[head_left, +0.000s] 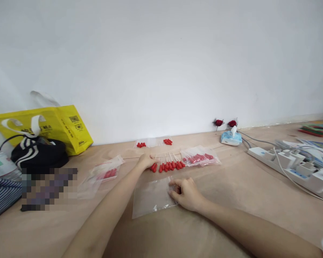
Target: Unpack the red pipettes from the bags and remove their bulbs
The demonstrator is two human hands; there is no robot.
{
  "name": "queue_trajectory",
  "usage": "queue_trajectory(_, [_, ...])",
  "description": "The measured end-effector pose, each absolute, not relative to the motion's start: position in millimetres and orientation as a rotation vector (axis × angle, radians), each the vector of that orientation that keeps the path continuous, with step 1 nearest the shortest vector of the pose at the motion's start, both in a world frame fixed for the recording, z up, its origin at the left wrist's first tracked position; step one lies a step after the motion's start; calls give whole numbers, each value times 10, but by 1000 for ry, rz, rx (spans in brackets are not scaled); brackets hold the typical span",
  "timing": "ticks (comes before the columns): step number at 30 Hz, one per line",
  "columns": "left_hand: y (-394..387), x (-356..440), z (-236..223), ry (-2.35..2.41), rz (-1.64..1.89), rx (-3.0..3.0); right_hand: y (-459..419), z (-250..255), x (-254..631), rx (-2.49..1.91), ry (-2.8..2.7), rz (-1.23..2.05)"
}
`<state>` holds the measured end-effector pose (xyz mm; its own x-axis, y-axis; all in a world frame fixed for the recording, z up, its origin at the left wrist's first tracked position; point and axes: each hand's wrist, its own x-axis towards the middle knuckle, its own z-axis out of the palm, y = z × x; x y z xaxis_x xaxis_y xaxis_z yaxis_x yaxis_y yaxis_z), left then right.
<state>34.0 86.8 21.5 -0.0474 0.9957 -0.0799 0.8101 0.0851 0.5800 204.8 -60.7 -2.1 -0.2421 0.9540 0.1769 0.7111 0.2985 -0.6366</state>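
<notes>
A row of thin white sticks with red bulb-shaped tips (171, 166) lies side by side on the table. My left hand (145, 161) is closed around the leftmost of these red-tipped sticks, its fingertips partly hidden. Nearer to me, an empty-looking clear plastic bag (150, 195) lies flat. My right hand (187, 193) pinches that bag at its right edge, the fingers curled. Just right of the row, a clear bag of red-tipped pieces (200, 157) rests on the table.
Another bag with red pieces (107, 174) lies left of my left arm. Farther back is a bag with two red clusters (153, 142). A yellow tote (70, 125) and black cap (40, 154) stand left; tissues (230, 138) and a power strip (285, 168) are right.
</notes>
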Motion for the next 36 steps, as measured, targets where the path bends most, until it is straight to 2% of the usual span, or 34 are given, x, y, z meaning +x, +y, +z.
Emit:
queue_trajectory(15, [611,343,322,1880,183,1749,-609,4,2051,-1495,-2047,602])
queue_trajectory(25, [487,441,390,1848,247,1826,-570,-22,2066,-1500,-1999,701])
queue_trajectory(27, [375,409,430,1855,342,1945,-574,-28,2072,-1489,-2034,639])
queue_trajectory(31, [-83,256,430,1702,490,2223,-595,-19,2094,-1379,-2197,268])
queue_trajectory(33, [-342,148,364,1409,446,2466,-598,-13,2110,-1260,-2305,146])
queue_trajectory(36, [-574,11,234,1165,244,2630,-589,-22,2135,-1148,-2413,139])
